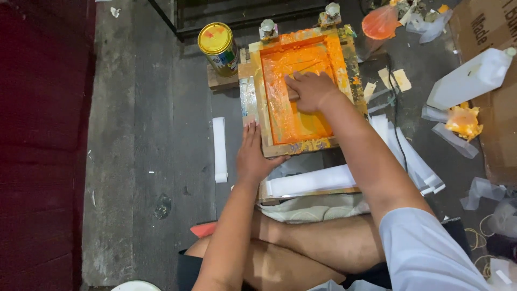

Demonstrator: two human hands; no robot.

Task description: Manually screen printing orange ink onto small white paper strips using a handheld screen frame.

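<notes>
A wooden screen-printing frame (260,97) lies on the floor in front of me, its mesh covered in orange ink (301,121). My right hand (311,90) is inside the frame, fingers closed over a squeegee whose wooden edge just shows under the palm. My left hand (253,153) rests flat on the frame's near left corner, fingers spread. White paper strips (309,180) lie under the frame's near edge.
A yellow-lidded tin can (218,47) stands on a wooden block left of the frame. One white strip (219,148) lies on the grey floor at left. White plastic bottle (469,80), cardboard box (498,70), orange-stained rags and scraps clutter the right. My crossed legs (301,245) are below.
</notes>
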